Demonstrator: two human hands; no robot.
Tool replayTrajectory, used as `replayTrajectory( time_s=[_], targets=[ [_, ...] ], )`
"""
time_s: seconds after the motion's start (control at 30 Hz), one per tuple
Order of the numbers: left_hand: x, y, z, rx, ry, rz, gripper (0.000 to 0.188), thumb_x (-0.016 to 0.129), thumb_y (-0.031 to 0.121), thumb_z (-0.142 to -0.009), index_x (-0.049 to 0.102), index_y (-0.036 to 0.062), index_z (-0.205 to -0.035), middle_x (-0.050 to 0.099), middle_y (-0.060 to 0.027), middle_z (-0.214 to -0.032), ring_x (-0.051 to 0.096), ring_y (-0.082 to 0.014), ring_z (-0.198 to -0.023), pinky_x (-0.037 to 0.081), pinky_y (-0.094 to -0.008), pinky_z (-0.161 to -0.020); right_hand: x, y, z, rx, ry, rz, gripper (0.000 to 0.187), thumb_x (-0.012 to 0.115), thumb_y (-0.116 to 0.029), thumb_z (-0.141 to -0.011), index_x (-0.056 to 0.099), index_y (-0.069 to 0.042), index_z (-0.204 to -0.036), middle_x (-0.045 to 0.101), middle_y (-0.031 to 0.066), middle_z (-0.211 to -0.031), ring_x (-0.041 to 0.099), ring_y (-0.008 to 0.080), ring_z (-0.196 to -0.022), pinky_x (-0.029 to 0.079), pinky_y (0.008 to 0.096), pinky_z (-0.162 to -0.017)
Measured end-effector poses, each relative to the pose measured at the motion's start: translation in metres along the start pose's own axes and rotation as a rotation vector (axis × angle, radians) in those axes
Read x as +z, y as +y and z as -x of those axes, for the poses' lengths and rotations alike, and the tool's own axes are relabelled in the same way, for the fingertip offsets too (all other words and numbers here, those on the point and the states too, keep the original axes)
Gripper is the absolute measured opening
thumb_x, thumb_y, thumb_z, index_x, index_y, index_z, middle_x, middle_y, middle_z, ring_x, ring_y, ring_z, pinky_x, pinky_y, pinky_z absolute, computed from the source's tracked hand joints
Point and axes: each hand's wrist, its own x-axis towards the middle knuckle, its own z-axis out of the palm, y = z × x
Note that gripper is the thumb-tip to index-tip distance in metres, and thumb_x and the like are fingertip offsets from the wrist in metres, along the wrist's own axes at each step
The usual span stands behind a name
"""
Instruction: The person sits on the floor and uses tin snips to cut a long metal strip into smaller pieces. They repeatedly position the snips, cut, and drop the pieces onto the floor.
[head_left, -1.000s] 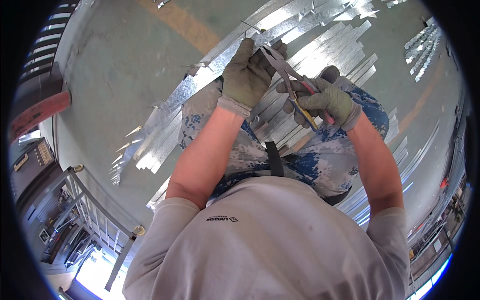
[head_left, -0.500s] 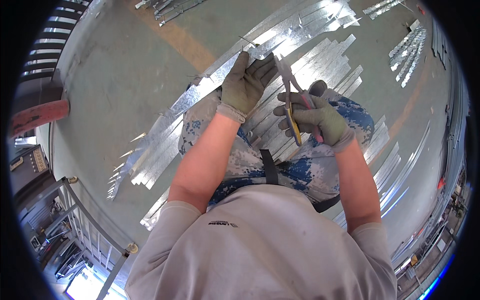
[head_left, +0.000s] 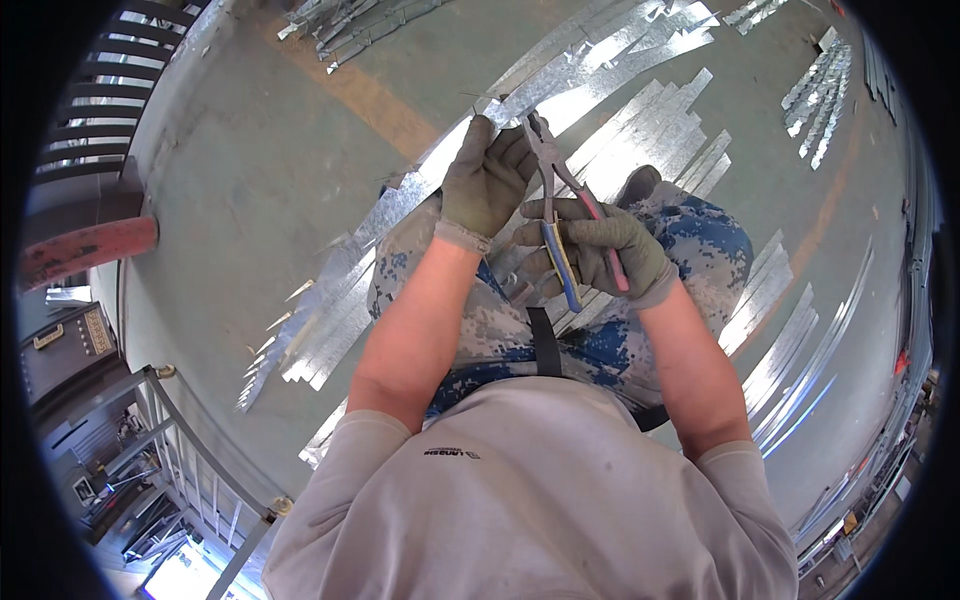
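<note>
A long bundle of shiny metal strips (head_left: 405,205) lies slanting across my lap, from lower left to upper right. My gloved left hand (head_left: 482,190) is at the bundle's middle, its thumb and bent fingers closed at the strips; the fingertips are partly hidden. Near the thumb, a thin wire (head_left: 478,97) sticks out. My gloved right hand (head_left: 615,250) grips a pair of pliers (head_left: 548,165) with one red and one yellow-and-blue handle. The handles are spread. The pliers' jaws reach the bundle beside my left fingertips; whether they grip anything is too small to tell.
More metal strips (head_left: 655,125) lie on the floor beyond my knees, and others (head_left: 790,330) to my right. Stacks of strips lie at the far left (head_left: 370,25) and far right (head_left: 820,95). A metal railing (head_left: 210,450) and a red rounded object (head_left: 90,250) stand at left.
The pliers and my right hand have moved left, bringing the jaws close to my left fingertips. My left fingers have drawn nearer to the thumb.
</note>
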Motion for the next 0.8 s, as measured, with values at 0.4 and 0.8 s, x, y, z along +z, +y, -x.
replayTrajectory(
  time_s=[0.4, 0.8],
  targets=[
    [0.000, 0.002, 0.000, -0.009, -0.028, -0.081, 0.029, 0.057, 0.033, -0.118, 0.072, 0.0084, -0.122, 0.079, -0.0204, -0.130, 0.073, -0.0357, -0.126, 0.058, -0.0500, -0.110, -0.001, -0.010, 0.007, 0.067, 0.164, 0.079, 0.057, 0.067, -0.025, -0.112, 0.053, 0.007, -0.156, 0.070, 0.0107, -0.094, 0.062, 0.0153, -0.063, 0.048, 0.0331, -0.052],
    [-0.020, 0.001, -0.004, -0.002, 0.163, -0.204, 0.019, 0.064, 0.027, -0.114, 0.068, 0.0118, -0.124, 0.075, -0.0212, -0.139, 0.071, -0.0364, -0.133, 0.057, -0.0537, -0.113, 0.040, -0.022, -0.001, 0.100, 0.519, 0.581, 0.032, 0.070, -0.026, -0.113, 0.067, 0.002, -0.127, 0.079, 0.0233, -0.101, 0.081, 0.0303, -0.075, 0.068, 0.0414, -0.062]
  ],
)
